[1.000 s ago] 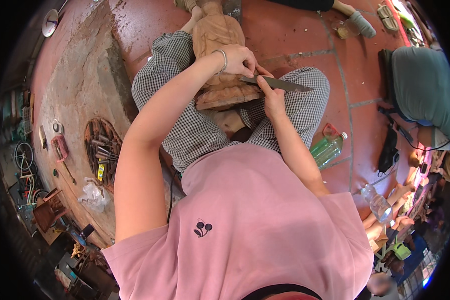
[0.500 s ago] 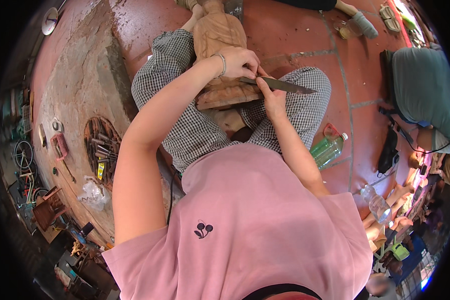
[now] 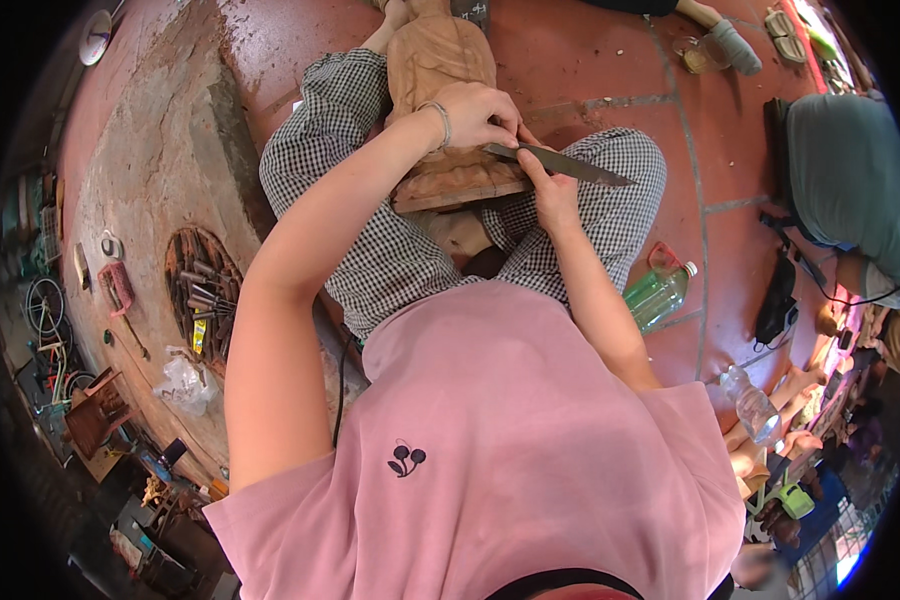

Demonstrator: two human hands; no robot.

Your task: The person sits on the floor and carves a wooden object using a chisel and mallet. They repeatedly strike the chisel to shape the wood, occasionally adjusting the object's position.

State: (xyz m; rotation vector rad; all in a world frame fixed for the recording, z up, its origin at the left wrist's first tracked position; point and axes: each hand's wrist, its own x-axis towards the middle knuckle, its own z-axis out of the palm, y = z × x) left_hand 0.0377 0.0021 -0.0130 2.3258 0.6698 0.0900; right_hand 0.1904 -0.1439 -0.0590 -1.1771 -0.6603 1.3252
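A carved wooden statue (image 3: 440, 68) of reddish-brown wood lies between my legs, its stepped base (image 3: 460, 180) nearest me. Across the near part of the carving runs a long, flat, grey metal blade (image 3: 585, 172) with a tapered tip pointing right; whether it is a knife or a file I cannot tell. My left hand (image 3: 473, 115) is closed at the blade's left end, fingers curled in. From the right, my right hand (image 3: 554, 195) grips the blade near its middle, thumb on top. Its other fingers are partly hidden behind the blade and the wood.
On the left, a stone slab (image 3: 150, 180) bears a round basket (image 3: 180, 290) of carving tools, a brush (image 3: 116, 288) and a plastic bag (image 3: 185, 383). Right of my knee lies a green bottle (image 3: 660, 296). Another person (image 3: 845, 170) sits at the far right.
Both hands and the blade have shifted slightly to the right along the carving. The statue stays in nearly the same place.
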